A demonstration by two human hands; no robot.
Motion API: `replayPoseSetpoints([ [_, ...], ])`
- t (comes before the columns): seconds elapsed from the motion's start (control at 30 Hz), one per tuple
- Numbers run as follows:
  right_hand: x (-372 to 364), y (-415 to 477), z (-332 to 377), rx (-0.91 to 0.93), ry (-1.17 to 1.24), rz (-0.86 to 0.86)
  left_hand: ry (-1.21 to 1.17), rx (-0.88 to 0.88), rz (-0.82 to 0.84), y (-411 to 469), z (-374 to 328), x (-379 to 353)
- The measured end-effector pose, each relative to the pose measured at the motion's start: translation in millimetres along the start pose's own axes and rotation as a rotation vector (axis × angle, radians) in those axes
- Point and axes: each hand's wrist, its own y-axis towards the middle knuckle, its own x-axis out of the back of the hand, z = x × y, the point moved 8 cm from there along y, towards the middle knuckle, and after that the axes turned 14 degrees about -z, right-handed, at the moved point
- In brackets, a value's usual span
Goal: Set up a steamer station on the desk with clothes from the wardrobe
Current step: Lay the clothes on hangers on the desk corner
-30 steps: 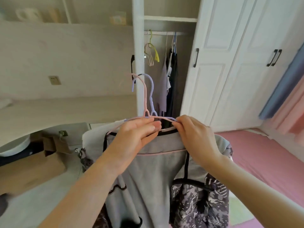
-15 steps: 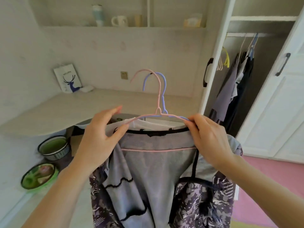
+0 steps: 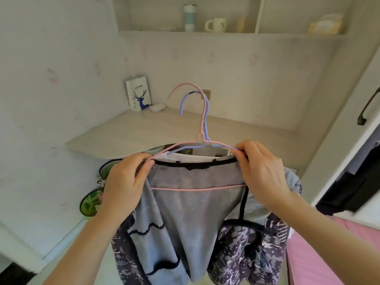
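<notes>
Since the earlier frames the view has swung left, away from the open wardrobe and toward the table; the left hand, which was spread open beside the hanger a moment ago, has closed back onto it.

Nearest: left hand pinches the left shoulder of the hangers and the garment's black-trimmed edge between thumb and fingers. Right hand is clamped on the right shoulder the same way. Both are grasping, neither released.

Between them: pink hanger and blue hanger, stacked and held as one bundle, hooks up and free. The clothes hang below, grey mesh over a dark patterned piece (how many garments, cannot tell).

Beyond: the table, its middle bare, still ahead of the bundle. A paper bag with a deer print stands at its back corner. Above, a shelf with a mug and a tumbler.

Step in hand, by my reading: carrying clothes to the table. To do it well: keep both hangers level and pinched together so nothing slides off, lift the hems clear of the table edge, and lay the bundle on the bare middle, away from the bag.
</notes>
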Motion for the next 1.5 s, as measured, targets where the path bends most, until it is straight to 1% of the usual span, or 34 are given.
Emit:
replayPoseSetpoints([
  [0.1, -41.6, 3.4, 20.7, -0.004, 0.084, 0.051, -0.073, 0.131, -0.041, 12.0, 39.9, 14.0],
  [0.2, -78.0, 7.5, 37.4, 0.020, 0.168, 0.106, -0.080, 0.192, -0.075, 24.3, 73.8, 25.0],
  [0.37, -128.2, 14.0, 63.6, 0.141, 0.170, 0.116, -0.061, 0.226, -0.119, 46.7, 121.2, 38.9],
  [0.5, -174.0, 24.2, 67.7, 0.154, 0.192, 0.137, -0.020, 0.234, -0.133, 65.6, 152.6, 39.1],
  [0.63, -223.6, 36.8, 63.4, 0.169, 0.215, 0.138, 0.018, 0.255, -0.144, 89.1, 181.5, 29.0],
  [0.77, -277.2, 54.3, 51.1, 0.149, 0.262, 0.150, 0.123, 0.195, -0.169, 117.3, 206.6, 13.2],
  [0.93, -344.2, 84.8, 38.4, 0.188, 0.300, 0.159, 0.208, 0.165, -0.206, 158.3, 235.7, -11.9],
  [1.13, -423.0, 123.3, 18.9, 0.176, 0.399, 0.209, 0.266, 0.213, -0.258, 206.1, 275.8, -42.5],
  [1.5, -539.2, 174.8, 7.0, 0.162, 0.444, 0.248, 0.267, 0.284, -0.252, 280.9, 350.4, -82.7],
])
